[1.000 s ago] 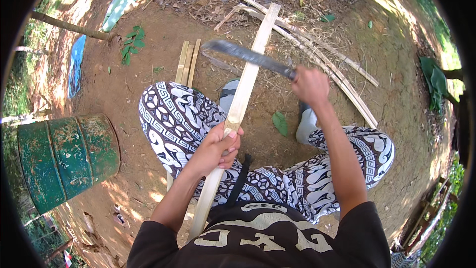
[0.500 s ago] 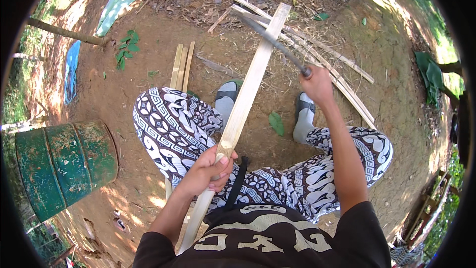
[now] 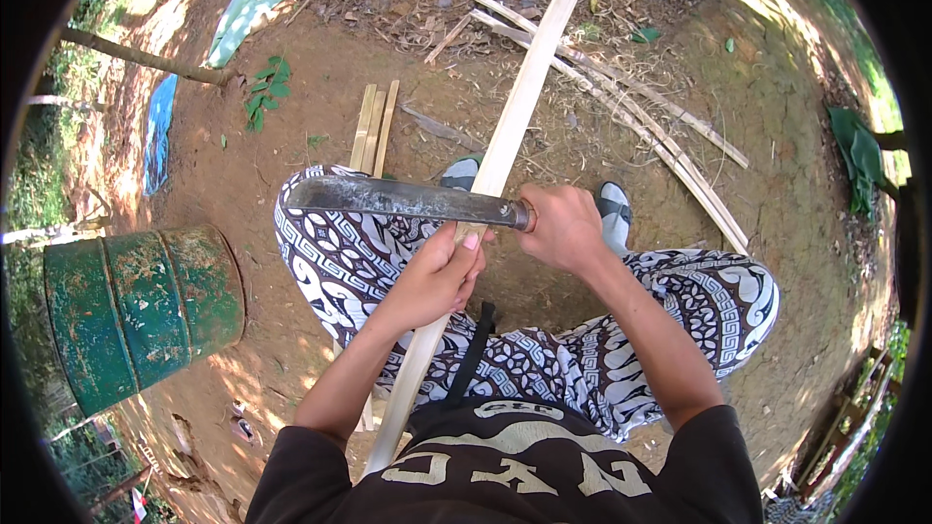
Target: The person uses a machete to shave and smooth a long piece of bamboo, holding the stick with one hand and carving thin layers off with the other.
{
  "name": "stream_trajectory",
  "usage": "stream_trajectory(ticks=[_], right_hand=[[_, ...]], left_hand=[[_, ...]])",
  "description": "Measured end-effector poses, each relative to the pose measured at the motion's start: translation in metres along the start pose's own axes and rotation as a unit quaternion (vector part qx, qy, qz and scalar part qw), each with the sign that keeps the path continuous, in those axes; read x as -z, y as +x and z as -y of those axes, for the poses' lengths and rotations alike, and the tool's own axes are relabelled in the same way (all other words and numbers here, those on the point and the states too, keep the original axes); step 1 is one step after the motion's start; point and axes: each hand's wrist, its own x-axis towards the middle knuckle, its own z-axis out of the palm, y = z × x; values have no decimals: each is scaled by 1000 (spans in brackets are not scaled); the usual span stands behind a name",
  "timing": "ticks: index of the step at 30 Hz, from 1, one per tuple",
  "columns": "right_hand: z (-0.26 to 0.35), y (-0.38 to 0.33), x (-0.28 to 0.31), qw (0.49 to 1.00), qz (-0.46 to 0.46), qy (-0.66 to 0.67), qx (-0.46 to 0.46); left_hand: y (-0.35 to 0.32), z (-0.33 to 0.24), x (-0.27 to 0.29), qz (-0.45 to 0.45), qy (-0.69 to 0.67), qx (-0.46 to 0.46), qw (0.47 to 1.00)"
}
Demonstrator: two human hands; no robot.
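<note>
Clock taken with 12 at the top of the head view, its middle as hub. We have the long pale strip [image 3: 524, 102] lying aslant, from near 1 o'clock down to about 7, where it passes the person's left side. The left hand [image 3: 432, 277], just below the hub, grasps the strip with thumb uppermost. The right hand [image 3: 565, 228], toward 3 o'clock from the hub, is clenched round the handle of the machete [image 3: 398, 199], whose blade crosses over the strip and points to 9. We cannot tell whether the edge bites the wood or merely lies over it. Caution: the blade sits just above the left thumb; we judge a grip lower down the strip would be safer. For clean work we would brace the strip firmly, hold the blade at a shallow, steady angle, and direct each pass toward 1 o'clock, away from hand and left knee. Also noted: three short strips [image 3: 373, 133] between 10 and 11, long slats [image 3: 670, 153] near 2, green drum [image 3: 146, 315] between 8 and 9.
</note>
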Motion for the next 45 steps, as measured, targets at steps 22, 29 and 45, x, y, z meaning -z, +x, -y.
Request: stream_trajectory(ticks=[22, 29, 45], right_hand=[[-124, 55, 31, 926, -125, -86, -346], [-123, 46, 48, 912, -273, 16, -305], [10, 0, -8, 979, -161, -3, 126]], left_hand=[[-1, 51, -5, -101, 247, -111, 957], [-8, 26, 16, 54, -183, 7, 982], [-1, 14, 2, -32, -161, -22, 986]])
